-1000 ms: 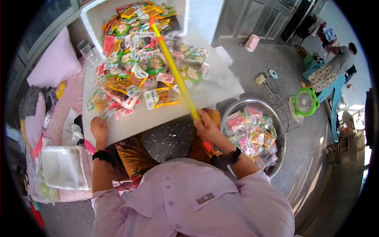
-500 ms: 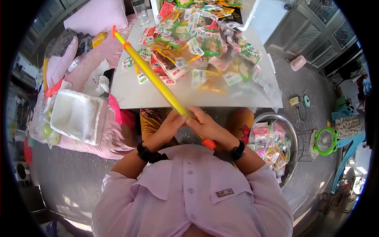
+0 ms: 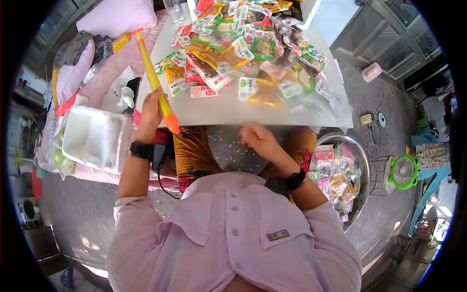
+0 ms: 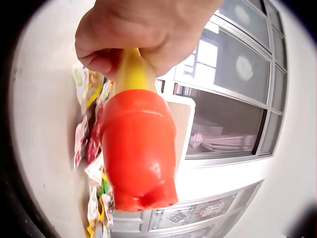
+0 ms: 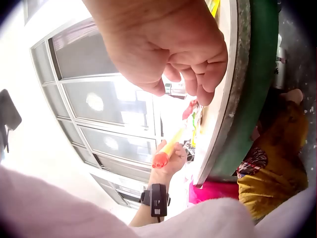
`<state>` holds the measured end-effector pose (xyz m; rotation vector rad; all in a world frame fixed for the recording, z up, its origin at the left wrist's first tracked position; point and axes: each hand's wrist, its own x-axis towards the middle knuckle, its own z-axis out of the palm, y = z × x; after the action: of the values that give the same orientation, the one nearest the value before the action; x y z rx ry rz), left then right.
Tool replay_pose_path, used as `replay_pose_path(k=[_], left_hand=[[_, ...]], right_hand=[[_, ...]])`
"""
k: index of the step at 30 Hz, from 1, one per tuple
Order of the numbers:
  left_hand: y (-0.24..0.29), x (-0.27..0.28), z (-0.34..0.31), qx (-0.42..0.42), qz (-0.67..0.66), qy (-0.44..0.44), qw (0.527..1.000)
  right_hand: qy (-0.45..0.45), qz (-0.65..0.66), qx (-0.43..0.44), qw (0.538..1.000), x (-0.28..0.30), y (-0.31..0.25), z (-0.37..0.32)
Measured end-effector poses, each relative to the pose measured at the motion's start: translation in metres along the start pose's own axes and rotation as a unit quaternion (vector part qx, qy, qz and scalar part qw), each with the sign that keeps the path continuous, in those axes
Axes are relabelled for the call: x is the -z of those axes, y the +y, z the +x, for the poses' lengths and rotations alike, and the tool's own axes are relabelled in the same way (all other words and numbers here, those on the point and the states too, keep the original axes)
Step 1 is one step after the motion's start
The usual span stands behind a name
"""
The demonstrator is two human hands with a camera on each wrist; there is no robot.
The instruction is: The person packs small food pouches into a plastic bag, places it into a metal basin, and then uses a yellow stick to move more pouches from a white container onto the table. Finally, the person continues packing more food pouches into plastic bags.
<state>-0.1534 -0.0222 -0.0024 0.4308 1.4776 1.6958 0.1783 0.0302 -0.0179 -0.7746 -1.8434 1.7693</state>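
A yellow stick (image 3: 149, 63) with orange ends is gripped near its lower end by my left hand (image 3: 152, 110), at the table's front left corner. In the left wrist view the fingers of my left hand (image 4: 143, 34) curl round the stick, and its orange end (image 4: 140, 148) faces the camera. My right hand (image 3: 259, 138) hangs in front of the table edge, empty, its fingers loosely bent; the right wrist view shows the same right hand (image 5: 173, 54) touching nothing. Colourful food packets (image 3: 209, 68) lie piled on the table (image 3: 224, 113).
A metal basin (image 3: 366, 168) of packets stands on the floor at the right. At the left, a white foam box (image 3: 92, 138) sits on pink bedding. A green fan (image 3: 403, 173) stands farther right. Another foam box (image 3: 311, 12) is at the table's back.
Both hands came together on the stick, then parted. My left hand now holds it and has moved left; my right hand has let go. The view has turned, shifting the table rightward.
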Motion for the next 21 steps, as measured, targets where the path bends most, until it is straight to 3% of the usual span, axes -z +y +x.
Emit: replay_pose_path(k=[2, 5, 8, 11, 15, 19, 21], left_hand=[[0.009, 0.016, 0.038, -0.007, 0.020, 0.001, 1.000], [0.014, 0.048, 0.095, -0.109, -0.012, -0.015, 0.994], [0.018, 0.041, 0.092, -0.078, -0.082, -0.011, 0.994], [-0.010, 0.021, 0.083, -0.086, 0.075, 0.077, 0.991], [-0.016, 0.032, 0.095, -0.110, 0.095, 0.038, 0.989], [-0.013, 0.044, 0.124, -0.165, 0.228, 0.124, 0.952], [-0.018, 0.051, 0.134, -0.206, 0.342, 0.146, 0.905]], right_hand=[[0.031, 0.014, -0.003, 0.999, 0.005, 0.002, -0.001], [0.062, 0.041, -0.032, 0.997, 0.007, -0.003, -0.003], [0.074, 0.051, -0.039, 0.995, 0.009, 0.002, -0.005], [0.088, 0.053, -0.044, 0.994, 0.012, 0.009, -0.012], [0.095, 0.065, -0.079, 0.990, 0.011, 0.018, -0.016], [0.095, 0.036, -0.093, 0.990, 0.011, 0.018, -0.013], [0.096, 0.058, -0.082, 0.990, 0.008, 0.017, -0.012]])
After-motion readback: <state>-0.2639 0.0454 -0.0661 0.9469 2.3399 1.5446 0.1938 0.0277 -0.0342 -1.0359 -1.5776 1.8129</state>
